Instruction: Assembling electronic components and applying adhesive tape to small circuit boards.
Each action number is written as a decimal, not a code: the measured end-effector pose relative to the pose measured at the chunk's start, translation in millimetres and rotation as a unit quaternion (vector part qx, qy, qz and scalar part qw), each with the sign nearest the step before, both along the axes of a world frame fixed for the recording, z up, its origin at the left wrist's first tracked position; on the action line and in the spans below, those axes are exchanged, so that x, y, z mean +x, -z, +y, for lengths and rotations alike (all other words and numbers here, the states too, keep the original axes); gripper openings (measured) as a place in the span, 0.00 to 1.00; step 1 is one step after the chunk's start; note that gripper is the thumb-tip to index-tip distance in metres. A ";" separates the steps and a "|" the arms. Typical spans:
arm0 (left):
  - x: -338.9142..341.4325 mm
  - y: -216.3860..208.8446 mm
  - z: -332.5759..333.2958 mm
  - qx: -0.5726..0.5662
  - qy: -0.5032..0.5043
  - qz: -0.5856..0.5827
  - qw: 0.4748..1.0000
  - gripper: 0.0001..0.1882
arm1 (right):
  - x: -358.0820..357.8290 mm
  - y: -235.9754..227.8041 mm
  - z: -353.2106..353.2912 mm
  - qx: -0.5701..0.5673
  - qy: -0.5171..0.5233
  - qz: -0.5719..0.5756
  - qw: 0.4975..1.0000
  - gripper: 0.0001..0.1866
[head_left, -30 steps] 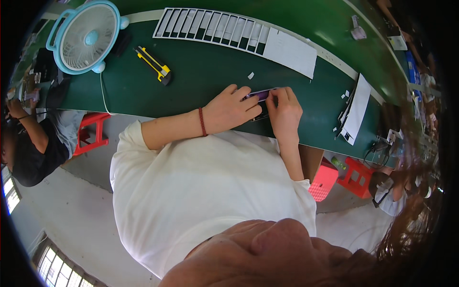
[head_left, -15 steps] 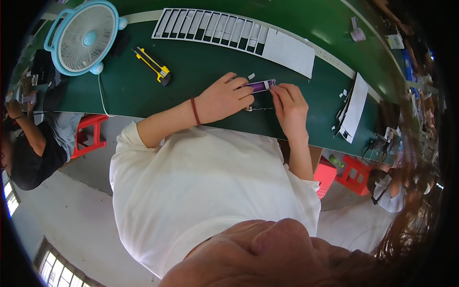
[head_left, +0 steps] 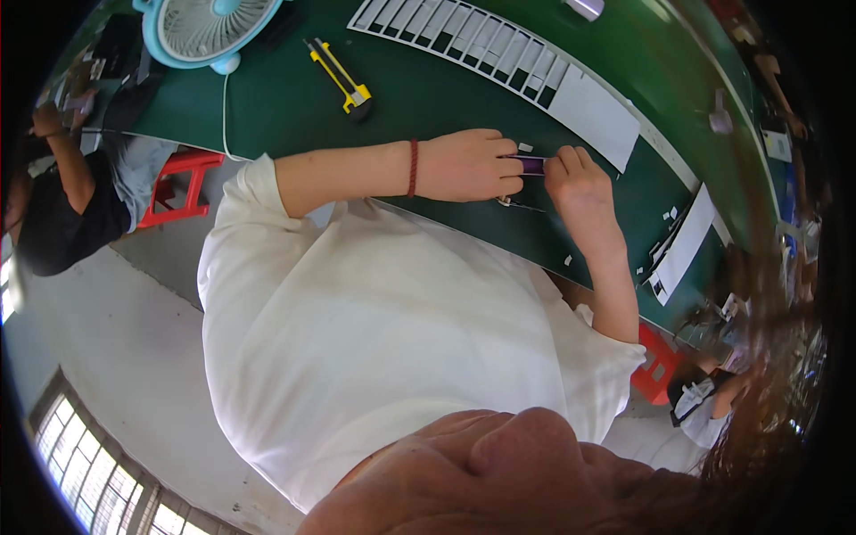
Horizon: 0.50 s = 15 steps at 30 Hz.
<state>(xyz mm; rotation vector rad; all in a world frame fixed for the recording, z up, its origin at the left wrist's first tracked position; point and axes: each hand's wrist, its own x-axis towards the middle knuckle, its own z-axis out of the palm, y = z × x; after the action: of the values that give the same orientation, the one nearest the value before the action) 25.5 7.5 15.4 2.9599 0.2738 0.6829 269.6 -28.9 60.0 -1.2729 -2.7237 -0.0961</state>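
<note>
Between my hands is a small purple rectangular piece [head_left: 532, 166] with pale edges. My left hand [head_left: 468, 166], below a red wrist cord, has its fingers closed round the piece's left end. My right hand [head_left: 578, 178] pinches its right end, and the fingers of both hands hide much of it. On the green table just below lies a thin metal tool [head_left: 522, 206], partly under my left hand; its kind is unclear. A small white scrap [head_left: 526, 147] lies just beyond the piece.
A yellow-and-black utility knife [head_left: 341, 80] lies left of my hands, near a light-blue fan [head_left: 198, 31]. A slotted white sheet [head_left: 592, 114] stretches along the far side. White sheets [head_left: 685, 245] are stacked at right. Other people sit on both sides.
The view has turned, so the table things appear shifted. My right fingers now cover more of the purple piece's right end; both hands still hold it.
</note>
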 end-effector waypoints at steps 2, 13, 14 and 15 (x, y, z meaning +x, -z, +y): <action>0.5 -0.7 -1.3 0.004 0.005 0.010 1.000 0.06 | 2.3 3.6 4.6 0.002 -0.010 0.001 1.000 0.09; -3.9 -6.6 -7.3 0.065 0.009 0.006 0.998 0.05 | 31.6 7.5 5.4 -0.052 0.113 0.244 0.962 0.11; -4.8 -4.3 -5.5 0.066 0.011 0.005 0.998 0.05 | 34.7 4.4 0.2 -0.056 0.146 0.304 0.940 0.10; -5.3 -0.4 -3.6 0.030 0.010 0.001 0.999 0.06 | 40.0 1.5 -5.7 -0.055 0.174 0.310 0.933 0.09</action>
<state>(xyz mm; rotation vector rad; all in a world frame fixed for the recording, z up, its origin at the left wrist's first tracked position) 20.2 4.0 15.8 3.0161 0.2284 0.6995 309.6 -34.6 58.4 -1.4900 -1.9785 0.3672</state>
